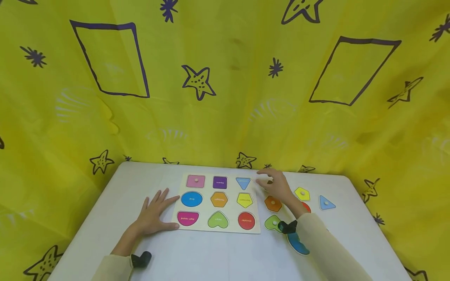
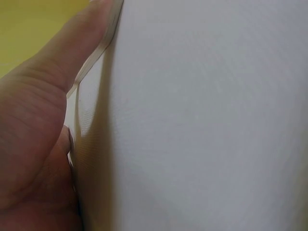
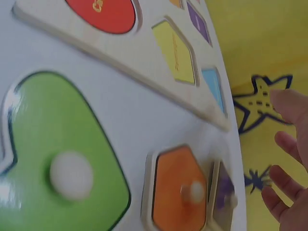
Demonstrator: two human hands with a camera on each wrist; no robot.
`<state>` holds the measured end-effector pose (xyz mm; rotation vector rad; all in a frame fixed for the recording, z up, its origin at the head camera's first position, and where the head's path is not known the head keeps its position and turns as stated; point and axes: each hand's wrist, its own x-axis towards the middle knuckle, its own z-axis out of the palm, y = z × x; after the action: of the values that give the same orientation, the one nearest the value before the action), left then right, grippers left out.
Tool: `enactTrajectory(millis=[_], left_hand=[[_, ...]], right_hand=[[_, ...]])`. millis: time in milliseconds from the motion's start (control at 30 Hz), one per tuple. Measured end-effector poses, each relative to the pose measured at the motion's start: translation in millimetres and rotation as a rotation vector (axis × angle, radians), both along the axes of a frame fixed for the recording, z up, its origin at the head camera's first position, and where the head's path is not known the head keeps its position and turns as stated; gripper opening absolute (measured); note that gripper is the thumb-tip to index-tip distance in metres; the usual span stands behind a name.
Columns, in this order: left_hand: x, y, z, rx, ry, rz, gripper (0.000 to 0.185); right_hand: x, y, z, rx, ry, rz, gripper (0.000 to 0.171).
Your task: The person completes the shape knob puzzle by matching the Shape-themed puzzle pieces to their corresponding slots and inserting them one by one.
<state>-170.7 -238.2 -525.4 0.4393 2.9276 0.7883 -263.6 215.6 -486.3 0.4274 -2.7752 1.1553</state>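
We noted the left hand (image 1: 154,212) lying flat on the smooth white table (image 1: 218,257), fingers straight and spread, thumb pressed against the left edge of the pale wooden shape-puzzle board (image 1: 230,199). The left wrist view showed that thumb (image 2: 72,53) along the board's thin edge.

The right hand (image 1: 275,185) hovered just past the board's far right corner, fingers loosely extended and holding nothing; it was above a purple knobbed piece (image 3: 222,192), only partly visible.

The board had nine painted recesses; only the pink square piece (image 1: 195,181) sat seated, its small round knob showing.

Loose flat pieces with pale knobs lay right of the board: an orange hexagon (image 1: 273,203), green heart (image 1: 272,223), yellow pentagon (image 1: 302,193), light-blue triangle (image 1: 326,203), and a blue oval (image 1: 299,245) partly under the cream sleeve (image 1: 330,249).

A glossy yellow backdrop (image 1: 225,97) with drawn stars hung behind.
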Motion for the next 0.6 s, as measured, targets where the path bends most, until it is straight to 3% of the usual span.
enactTrajectory(millis=[100,333,600], left_hand=[[-0.6,0,0.0,0.0,0.011,-0.004,0.096],[-0.4,-2,-4.4,-0.004,0.0,0.003,0.097],[0.2,0,0.8,0.004,0.002,0.0,0.096]], right_hand=[[3.3,14,-2.7,-0.005,-0.037,-0.062,0.037],[10.4,32,-8.1,-0.073,-0.219,-0.189,0.047],[12.1,44,-19.1,-0.061,-0.274,-0.248,0.05]])
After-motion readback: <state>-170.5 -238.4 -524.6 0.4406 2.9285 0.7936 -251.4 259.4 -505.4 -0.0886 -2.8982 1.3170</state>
